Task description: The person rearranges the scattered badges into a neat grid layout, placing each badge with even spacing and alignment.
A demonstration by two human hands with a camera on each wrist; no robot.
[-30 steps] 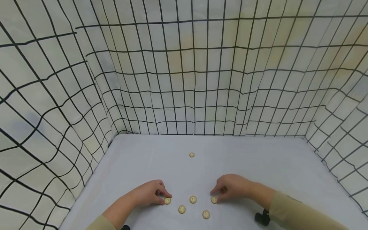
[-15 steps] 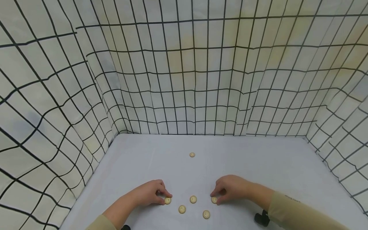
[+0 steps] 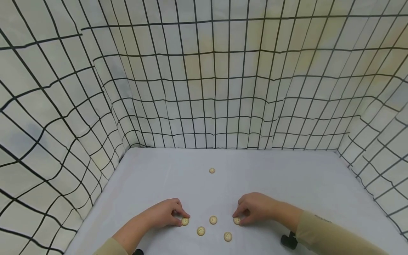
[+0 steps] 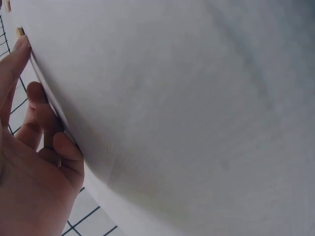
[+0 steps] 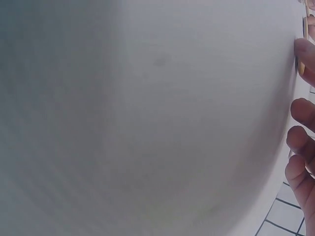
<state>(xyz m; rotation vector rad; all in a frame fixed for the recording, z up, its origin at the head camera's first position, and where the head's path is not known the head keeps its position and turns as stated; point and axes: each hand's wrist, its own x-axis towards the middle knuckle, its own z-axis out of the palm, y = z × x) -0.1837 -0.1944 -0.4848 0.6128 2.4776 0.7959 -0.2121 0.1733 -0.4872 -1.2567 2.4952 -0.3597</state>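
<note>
Several round pale-yellow buttons with small holes lie on the white tabletop. In the head view my left hand pinches the leftmost button between thumb and index finger, flat on the table. My right hand holds the rightmost button the same way. Between the hands lie a middle button, a front-left button and a front-right button. Only a button's edge shows past the fingertips in the left wrist view. In the right wrist view, the held button is mostly hidden by fingers.
One more button lies apart, farther back on the white table. Pale walls with a black grid enclose the table at the back and both sides. A black object is below the right forearm.
</note>
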